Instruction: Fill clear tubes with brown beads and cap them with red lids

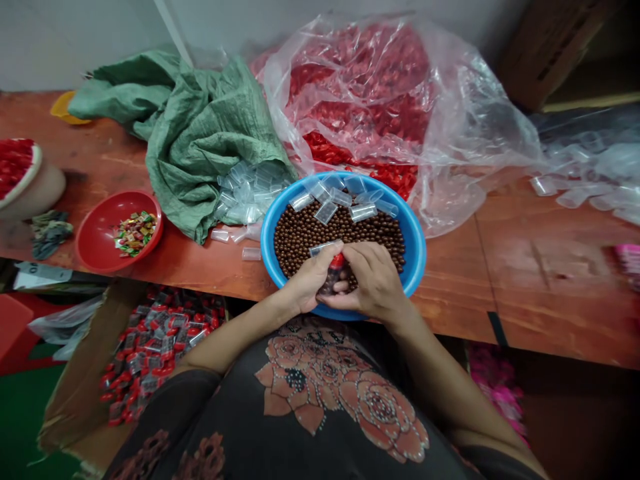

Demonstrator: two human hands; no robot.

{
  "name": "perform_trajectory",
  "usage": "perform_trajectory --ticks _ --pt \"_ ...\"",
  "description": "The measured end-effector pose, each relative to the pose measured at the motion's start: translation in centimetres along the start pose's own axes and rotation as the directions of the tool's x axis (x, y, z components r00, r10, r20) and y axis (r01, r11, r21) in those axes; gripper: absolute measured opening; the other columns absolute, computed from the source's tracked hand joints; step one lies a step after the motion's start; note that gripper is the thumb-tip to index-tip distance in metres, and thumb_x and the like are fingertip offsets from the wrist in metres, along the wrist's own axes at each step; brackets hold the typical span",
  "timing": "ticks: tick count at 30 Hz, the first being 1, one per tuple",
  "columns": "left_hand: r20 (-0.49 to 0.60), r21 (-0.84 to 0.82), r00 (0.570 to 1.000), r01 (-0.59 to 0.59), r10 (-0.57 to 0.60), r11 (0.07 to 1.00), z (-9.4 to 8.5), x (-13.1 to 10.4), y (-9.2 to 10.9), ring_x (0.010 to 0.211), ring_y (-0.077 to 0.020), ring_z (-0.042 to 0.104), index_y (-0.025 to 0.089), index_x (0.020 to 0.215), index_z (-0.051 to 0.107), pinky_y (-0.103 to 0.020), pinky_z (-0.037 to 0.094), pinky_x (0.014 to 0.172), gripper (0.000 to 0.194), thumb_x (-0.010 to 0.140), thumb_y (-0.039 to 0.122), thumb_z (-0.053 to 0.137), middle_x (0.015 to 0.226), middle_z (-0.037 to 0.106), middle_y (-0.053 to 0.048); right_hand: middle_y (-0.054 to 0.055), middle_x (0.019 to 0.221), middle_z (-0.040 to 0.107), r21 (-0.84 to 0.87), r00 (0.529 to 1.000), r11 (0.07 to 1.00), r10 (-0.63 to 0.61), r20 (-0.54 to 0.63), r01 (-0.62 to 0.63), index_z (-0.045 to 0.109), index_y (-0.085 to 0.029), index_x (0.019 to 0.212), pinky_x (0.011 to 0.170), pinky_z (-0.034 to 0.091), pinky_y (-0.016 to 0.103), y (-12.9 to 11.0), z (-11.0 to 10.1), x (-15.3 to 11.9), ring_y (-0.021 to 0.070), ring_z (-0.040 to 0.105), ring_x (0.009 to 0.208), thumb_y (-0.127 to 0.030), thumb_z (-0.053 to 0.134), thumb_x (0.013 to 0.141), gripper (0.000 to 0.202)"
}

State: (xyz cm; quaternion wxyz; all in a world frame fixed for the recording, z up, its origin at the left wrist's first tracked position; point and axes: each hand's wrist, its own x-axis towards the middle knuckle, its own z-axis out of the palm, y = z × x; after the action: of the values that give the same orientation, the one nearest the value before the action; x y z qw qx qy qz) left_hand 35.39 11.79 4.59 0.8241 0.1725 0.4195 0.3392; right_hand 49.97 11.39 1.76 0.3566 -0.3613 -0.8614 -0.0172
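Observation:
Over the near rim of a blue basin (420,257), my left hand (309,280) and my right hand (376,279) meet around a small clear plastic container (330,283). It has a red cap (337,261) on top, and dark brown balls show through its wall. My right fingers lie over the cap and along the side; my left fingers grip the other side and are partly hidden. Brown chocolate-like balls (295,243) fill the basin beneath. Several clear empty tubes (363,212) lie on them, and another clear tube (323,248) is beside my left thumb.
Behind the basin lies a clear bag (360,87) of red pieces. To the left are a green woven sack (215,127), loose clear tubes (250,190) and a red bowl (93,233) with wrapped sweets. Below the table edge, a cardboard box (75,380) holds red-capped containers (160,340).

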Motion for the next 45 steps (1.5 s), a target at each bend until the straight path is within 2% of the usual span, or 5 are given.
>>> perform_trajectory --ticks 8,15,25,39,45 --pt "0.096 0.002 0.995 0.032 -0.032 0.999 -0.3 0.5 -0.6 0.044 -0.0084 0.048 0.015 0.074 0.056 -0.021 0.04 0.045 0.046 0.097 0.048 0.035 0.057 0.052 -0.001 0.011 0.1 0.064 0.006 0.998 0.999 0.039 -0.045 -0.039 0.049 -0.018 0.124 0.086 0.05 0.045 0.1 0.2 -0.7 0.0303 0.06 0.097 -0.051 0.071 0.073 0.065" --pt "0.081 0.117 0.971 -0.233 0.225 0.965 -1.4 -0.1 -0.1 0.076 -0.0142 0.064 0.023 0.141 0.048 -0.029 0.057 0.069 0.058 0.088 0.037 0.065 0.097 0.065 -0.003 0.016 0.124 0.059 0.062 0.983 0.981 0.18 0.037 -0.182 0.042 -0.018 0.136 0.095 0.05 0.048 0.3 -0.3 -0.7 0.0317 0.058 0.113 -0.043 0.073 0.077 0.071" --pt "0.317 0.653 0.831 -0.54 0.456 0.531 -3.3 -0.3 -0.3 0.124 -0.0268 0.058 0.029 0.148 0.046 -0.05 0.044 0.111 0.061 0.09 0.032 0.065 0.148 0.052 -0.008 0.018 0.122 0.06 0.056 0.976 0.981 0.18 0.125 -0.188 0.038 -0.016 0.136 0.086 0.052 0.048 0.4 -0.1 -0.8 0.0339 0.059 0.111 -0.04 0.067 0.078 0.069" --pt "0.201 0.498 0.912 -0.408 0.357 0.765 -2.4 -0.9 -0.7 0.108 -0.0193 0.065 0.024 0.143 0.047 -0.035 0.052 0.099 0.067 0.081 0.028 0.073 0.124 0.066 -0.008 0.008 0.085 0.06 -0.029 0.984 0.991 0.134 0.114 -0.132 0.054 -0.019 0.108 0.07 0.046 0.04 0.6 0.3 -0.8 0.0256 0.055 0.079 -0.054 0.062 0.081 0.044" --pt "0.219 0.874 0.837 -0.397 0.501 0.282 -5.3 -0.4 2.1 0.111 -0.0221 0.059 0.021 0.126 0.059 -0.04 0.047 0.101 0.038 0.088 0.027 0.065 0.121 0.058 -0.009 0.016 0.136 0.055 0.131 0.913 0.956 0.202 0.355 -0.262 0.039 -0.021 0.147 0.094 0.05 0.05 2.9 -1.2 -0.8 0.0329 0.055 0.121 -0.061 0.069 0.079 0.085"
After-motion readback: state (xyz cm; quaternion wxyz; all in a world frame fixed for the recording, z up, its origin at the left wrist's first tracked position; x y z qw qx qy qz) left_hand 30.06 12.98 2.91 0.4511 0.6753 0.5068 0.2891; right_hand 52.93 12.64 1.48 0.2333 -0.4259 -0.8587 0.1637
